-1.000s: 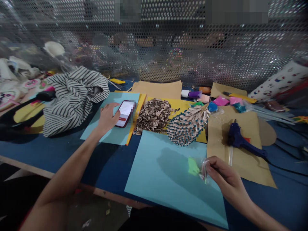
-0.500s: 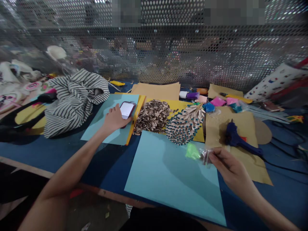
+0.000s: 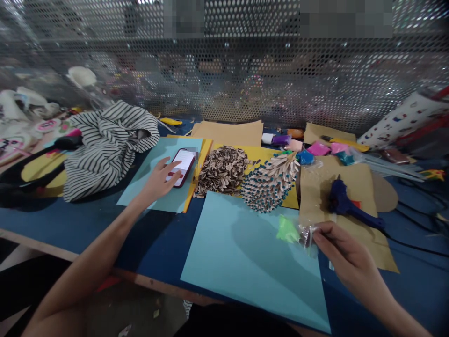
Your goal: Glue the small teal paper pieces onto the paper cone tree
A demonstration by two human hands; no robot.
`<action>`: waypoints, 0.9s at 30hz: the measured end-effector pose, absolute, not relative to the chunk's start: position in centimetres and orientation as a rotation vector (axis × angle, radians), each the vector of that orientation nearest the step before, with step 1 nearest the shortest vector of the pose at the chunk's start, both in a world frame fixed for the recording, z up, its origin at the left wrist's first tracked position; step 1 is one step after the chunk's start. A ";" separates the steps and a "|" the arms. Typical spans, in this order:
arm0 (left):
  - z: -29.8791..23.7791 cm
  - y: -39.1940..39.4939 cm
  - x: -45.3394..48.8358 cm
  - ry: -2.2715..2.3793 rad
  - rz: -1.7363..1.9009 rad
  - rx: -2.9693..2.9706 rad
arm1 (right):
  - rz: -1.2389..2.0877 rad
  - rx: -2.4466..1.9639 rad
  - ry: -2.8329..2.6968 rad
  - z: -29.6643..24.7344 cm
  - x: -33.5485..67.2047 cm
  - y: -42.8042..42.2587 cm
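Note:
My left hand [image 3: 157, 180] reaches out with its fingers stretched, the fingertips resting on the lit screen of a red-cased phone [image 3: 181, 165] that lies on a light blue sheet [image 3: 154, 173]. My right hand [image 3: 342, 255] pinches the neck of a small clear plastic bag holding a green lump [image 3: 286, 230], held just over the large light blue paper [image 3: 252, 257] in front of me. A seed-covered craft piece [image 3: 221, 169] and another with blue-tipped seeds [image 3: 271, 182] lie between the two hands.
A blue glue gun [image 3: 345, 203] with its cord rests on brown paper [image 3: 351, 187] to the right. A striped cloth [image 3: 105, 142] lies at the left. Packets of coloured clay [image 3: 317, 149] and brown sheets [image 3: 231, 131] sit at the back, before a perforated metal wall [image 3: 245, 70].
My left hand's fingers have opened out onto the phone screen. My right hand moved the bag with the green lump slightly up and right, then a little back down.

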State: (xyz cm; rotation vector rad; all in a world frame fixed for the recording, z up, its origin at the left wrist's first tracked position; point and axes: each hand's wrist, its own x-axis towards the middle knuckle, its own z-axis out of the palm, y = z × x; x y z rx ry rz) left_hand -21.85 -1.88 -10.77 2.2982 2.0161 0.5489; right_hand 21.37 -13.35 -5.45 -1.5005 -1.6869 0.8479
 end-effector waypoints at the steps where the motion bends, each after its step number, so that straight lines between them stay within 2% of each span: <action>1: -10.9 -1.9 -21.9 2.013 0.543 2.307 | 0.849 -1.504 -1.683 -5.4 21.3 -13.4; 10: -11.1 -1.5 -21.8 2.006 0.517 2.331 | 0.885 -1.529 -1.664 -5.9 21.7 -13.7; 19: -10.7 -2.0 -21.8 2.060 0.672 2.259 | 0.882 -1.520 -1.678 -5.7 21.4 -13.7; 27: -10.8 -2.7 -22.1 1.928 0.560 2.308 | 0.880 -1.494 -1.688 -5.5 21.3 -13.6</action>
